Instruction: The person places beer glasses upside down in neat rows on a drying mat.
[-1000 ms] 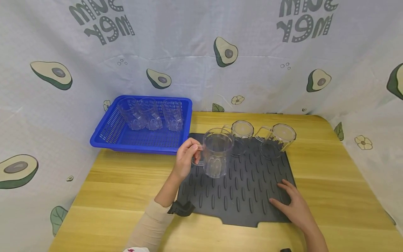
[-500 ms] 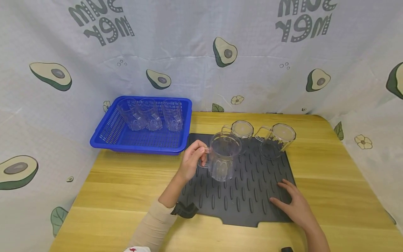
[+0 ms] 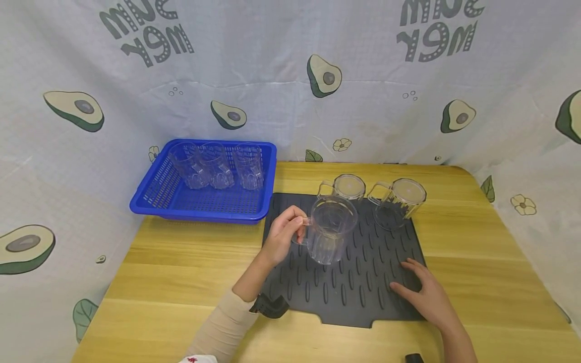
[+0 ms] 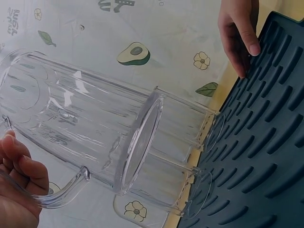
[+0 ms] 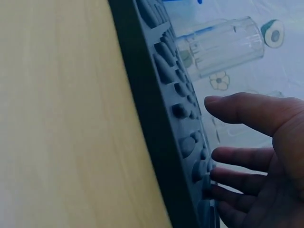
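You have a clear, smooth, glossy mug point(image 3: 330, 242), glass or plastic; a matt, ridged, rubbery mat point(image 3: 333, 305); a perforated plastic basket point(image 3: 204, 218); a smooth wood-grain bench point(image 3: 172, 267); and a creased, matt cloth backdrop point(image 3: 272, 45).

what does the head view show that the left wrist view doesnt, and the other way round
Only the head view shows the blue basket, the three mugs in it and the left sleeve.

Only the left wrist view shows the held mug close up and side-on.

Both show the left hand gripping that mug, the right hand, the dark mat, two mugs upside down on it, and the curtain.
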The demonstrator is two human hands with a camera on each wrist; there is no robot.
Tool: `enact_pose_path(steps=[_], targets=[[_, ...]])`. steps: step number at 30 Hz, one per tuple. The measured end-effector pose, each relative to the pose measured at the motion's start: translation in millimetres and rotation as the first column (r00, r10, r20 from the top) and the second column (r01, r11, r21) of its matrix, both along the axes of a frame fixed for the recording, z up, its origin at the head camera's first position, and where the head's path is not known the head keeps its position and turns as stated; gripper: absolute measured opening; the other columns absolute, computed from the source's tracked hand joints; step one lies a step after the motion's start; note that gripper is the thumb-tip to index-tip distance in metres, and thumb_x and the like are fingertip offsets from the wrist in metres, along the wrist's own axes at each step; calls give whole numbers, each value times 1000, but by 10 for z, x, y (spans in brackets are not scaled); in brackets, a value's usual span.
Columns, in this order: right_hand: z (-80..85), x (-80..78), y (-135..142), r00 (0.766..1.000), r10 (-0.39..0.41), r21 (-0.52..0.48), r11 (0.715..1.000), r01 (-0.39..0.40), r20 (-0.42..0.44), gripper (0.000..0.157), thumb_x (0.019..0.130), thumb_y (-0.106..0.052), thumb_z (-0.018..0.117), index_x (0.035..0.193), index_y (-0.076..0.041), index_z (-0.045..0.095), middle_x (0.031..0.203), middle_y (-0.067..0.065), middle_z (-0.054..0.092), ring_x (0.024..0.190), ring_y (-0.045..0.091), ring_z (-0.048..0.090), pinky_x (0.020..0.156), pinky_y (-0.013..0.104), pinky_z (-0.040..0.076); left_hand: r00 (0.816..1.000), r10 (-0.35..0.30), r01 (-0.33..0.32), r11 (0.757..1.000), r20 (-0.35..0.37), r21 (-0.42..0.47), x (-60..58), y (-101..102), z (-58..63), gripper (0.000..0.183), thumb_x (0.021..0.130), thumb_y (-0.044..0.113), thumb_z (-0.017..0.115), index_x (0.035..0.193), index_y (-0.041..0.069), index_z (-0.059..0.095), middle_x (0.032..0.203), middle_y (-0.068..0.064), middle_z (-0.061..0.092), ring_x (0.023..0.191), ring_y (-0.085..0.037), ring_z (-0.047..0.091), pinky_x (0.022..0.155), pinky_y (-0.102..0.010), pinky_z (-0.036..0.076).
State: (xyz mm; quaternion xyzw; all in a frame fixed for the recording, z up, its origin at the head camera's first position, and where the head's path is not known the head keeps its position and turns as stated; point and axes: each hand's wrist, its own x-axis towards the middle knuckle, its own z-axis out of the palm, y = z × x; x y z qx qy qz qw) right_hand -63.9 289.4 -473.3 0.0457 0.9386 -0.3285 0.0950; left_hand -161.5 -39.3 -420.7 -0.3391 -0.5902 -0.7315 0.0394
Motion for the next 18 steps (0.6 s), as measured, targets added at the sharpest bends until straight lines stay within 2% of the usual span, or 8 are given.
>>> enact_pose_path(steps=[8,18], targets=[[122,-10,-154,997,-8,-70,998,2,-81,70,92,-34,68,138,10,40,148,35,26,133,58,22,99,72,23,1000,8,-8,1000,9,-12,22,14,-13,26,98,10,35,89,-11,47,63,-14,41,55,-10,44,52,-23,41],[283,-99,-443,991,-49,-194,981,24,-125,61,98,-38,57,143,1,42,150,26,33,136,51,25,101,70,27,1000,-14,15,1000,12,-5,22,38,-15,27,99,11,36,89,-12,47,64,-12,41,55,-10,43,53,-24,40]])
